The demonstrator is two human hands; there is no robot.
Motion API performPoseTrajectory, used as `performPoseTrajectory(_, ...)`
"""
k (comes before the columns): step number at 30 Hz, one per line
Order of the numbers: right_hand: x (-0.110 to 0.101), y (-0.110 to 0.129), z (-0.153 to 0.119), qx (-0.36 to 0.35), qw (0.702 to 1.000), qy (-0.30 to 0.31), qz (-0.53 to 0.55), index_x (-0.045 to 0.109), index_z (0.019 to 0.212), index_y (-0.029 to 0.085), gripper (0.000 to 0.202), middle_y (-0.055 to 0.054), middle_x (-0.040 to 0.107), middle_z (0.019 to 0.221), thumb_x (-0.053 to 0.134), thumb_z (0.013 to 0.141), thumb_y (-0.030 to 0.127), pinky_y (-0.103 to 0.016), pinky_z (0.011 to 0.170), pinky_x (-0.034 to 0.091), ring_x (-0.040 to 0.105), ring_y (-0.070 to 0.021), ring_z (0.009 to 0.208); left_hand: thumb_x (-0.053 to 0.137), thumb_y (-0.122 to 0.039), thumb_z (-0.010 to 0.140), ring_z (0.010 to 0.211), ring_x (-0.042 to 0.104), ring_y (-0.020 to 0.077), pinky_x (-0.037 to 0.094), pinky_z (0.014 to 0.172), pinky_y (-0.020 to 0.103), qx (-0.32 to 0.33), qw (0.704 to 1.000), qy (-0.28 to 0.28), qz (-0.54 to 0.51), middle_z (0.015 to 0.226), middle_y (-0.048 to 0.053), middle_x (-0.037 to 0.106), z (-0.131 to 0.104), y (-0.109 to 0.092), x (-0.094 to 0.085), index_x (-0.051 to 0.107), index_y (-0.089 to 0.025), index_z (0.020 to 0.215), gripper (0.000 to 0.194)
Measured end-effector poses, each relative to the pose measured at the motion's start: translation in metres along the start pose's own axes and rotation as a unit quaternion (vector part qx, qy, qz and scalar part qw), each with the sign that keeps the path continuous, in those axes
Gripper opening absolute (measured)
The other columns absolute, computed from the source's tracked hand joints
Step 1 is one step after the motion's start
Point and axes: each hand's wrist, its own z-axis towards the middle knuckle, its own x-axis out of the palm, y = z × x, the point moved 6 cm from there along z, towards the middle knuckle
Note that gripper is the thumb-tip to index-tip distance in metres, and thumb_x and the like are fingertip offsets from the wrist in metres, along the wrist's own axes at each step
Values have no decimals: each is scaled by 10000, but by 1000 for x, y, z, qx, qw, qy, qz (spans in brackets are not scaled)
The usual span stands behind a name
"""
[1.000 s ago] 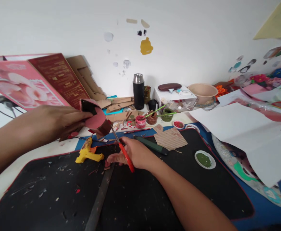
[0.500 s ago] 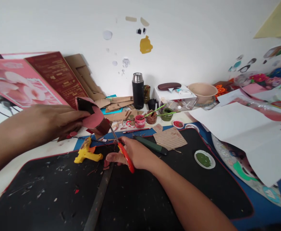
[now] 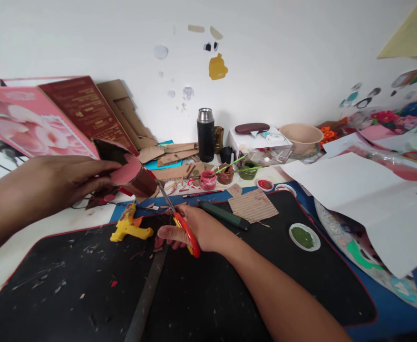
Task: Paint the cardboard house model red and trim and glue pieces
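My left hand (image 3: 76,178) grips a folded cardboard piece (image 3: 142,183), pink on one face and dark reddish-brown along its side, lifted above the far left part of the black mat (image 3: 208,304). In my right hand (image 3: 194,228) is a pair of scissors (image 3: 187,232) with red and yellow handles. Their blades point up and left, the tip close by the cardboard's right edge; whether they touch I cannot tell. A yellow glue gun (image 3: 130,223) lies on the mat below the cardboard. Beneath my right hand runs a long dark flat strip (image 3: 147,294).
A dark green cutter-like tool (image 3: 224,215) and corrugated cardboard (image 3: 254,205) lie right of my hand. Behind stand paint jars (image 3: 208,179) with brushes and a black flask (image 3: 205,137). A pink box (image 3: 33,118) is at left, white paper (image 3: 354,194) at right.
My left hand has shifted slightly left with the cardboard piece and turned it, widening the gap to the scissors. My right hand with the scissors is nearly still.
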Motion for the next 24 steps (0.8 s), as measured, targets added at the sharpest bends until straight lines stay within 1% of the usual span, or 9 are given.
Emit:
performPoseTrajectory(5, 5, -1, 1, -1, 999, 14, 52, 673, 1250, 217, 736, -12, 785, 824, 935, 790, 728, -212, 562, 577, 789, -196, 703, 348, -537, 1123, 938, 806, 210, 538, 830, 280, -48, 997, -52, 39, 1178, -3, 883, -8, 19, 4, 801, -323, 1330, 542)
performPoseTrajectory(9, 4, 1, 3, 21, 989, -2, 147, 635, 1163, 222, 746, 25, 741, 709, 934, 757, 771, -203, 506, 565, 718, -158, 555, 345, -490, 1139, 935, 801, 192, 505, 800, 256, -79, 994, -50, 64, 1232, -12, 874, -17, 30, 4, 748, -321, 1383, 500)
performPoseTrajectory(11, 3, 3, 5, 28, 978, 3, 207, 632, 1184, 215, 732, 17, 740, 690, 801, 851, 845, -213, 483, 562, 715, -165, 516, 346, -472, 1138, 938, 802, 196, 508, 813, 258, -78, 995, -40, 55, 1227, 3, 874, -19, 29, 4, 750, -288, 1392, 512)
performPoseTrajectory(13, -1, 3, 7, 40, 963, -2, 268, 644, 1214, 196, 746, -8, 745, 685, 550, 981, 898, -232, 479, 566, 731, -183, 507, 350, -464, 1132, 963, 809, 210, 516, 827, 265, -74, 996, -36, 40, 1221, 22, 875, -18, 26, 4, 769, -258, 1386, 531)
performPoseTrajectory(15, -6, -1, 9, 69, 947, -27, 312, 664, 1204, 168, 793, -23, 736, 664, 348, 1057, 880, -237, 473, 558, 722, -184, 486, 349, -463, 1124, 973, 813, 221, 522, 823, 271, -68, 997, -36, 27, 1221, 27, 876, -15, 20, 4, 786, -253, 1373, 545)
performPoseTrajectory(16, -9, -4, 10, 85, 941, -40, 324, 673, 1186, 156, 804, -28, 733, 655, 306, 1074, 863, -235, 468, 551, 710, -178, 471, 339, -473, 1117, 956, 813, 225, 524, 813, 277, -66, 997, -43, 22, 1202, 28, 879, -14, 18, 3, 796, -255, 1356, 560)
performPoseTrajectory(18, -13, -7, 11, 102, 934, -54, 337, 687, 1152, 145, 794, -29, 727, 640, 314, 1087, 843, -233, 457, 541, 685, -169, 444, 335, -539, 1095, 914, 815, 242, 536, 787, 296, -53, 997, -63, 4, 1143, 39, 888, -12, 13, 0, 823, -249, 1300, 604)
performPoseTrajectory(21, -14, -6, 13, 76, 931, -47, 355, 699, 1143, 148, 759, -25, 726, 630, 387, 1082, 837, -243, 455, 547, 685, -177, 448, 357, -659, 1056, 866, 818, 275, 559, 748, 337, -23, 996, -82, -35, 1086, 61, 890, -12, 8, -3, 849, -243, 1238, 669)
performPoseTrajectory(24, -13, -9, 15, 55, 935, -50, 348, 696, 1132, 156, 725, -25, 728, 627, 454, 1068, 836, -240, 454, 544, 706, -187, 471, 377, -672, 1054, 823, 814, 273, 576, 731, 359, -10, 995, -79, -57, 1079, 52, 888, -16, 7, -4, 851, -288, 1245, 638)
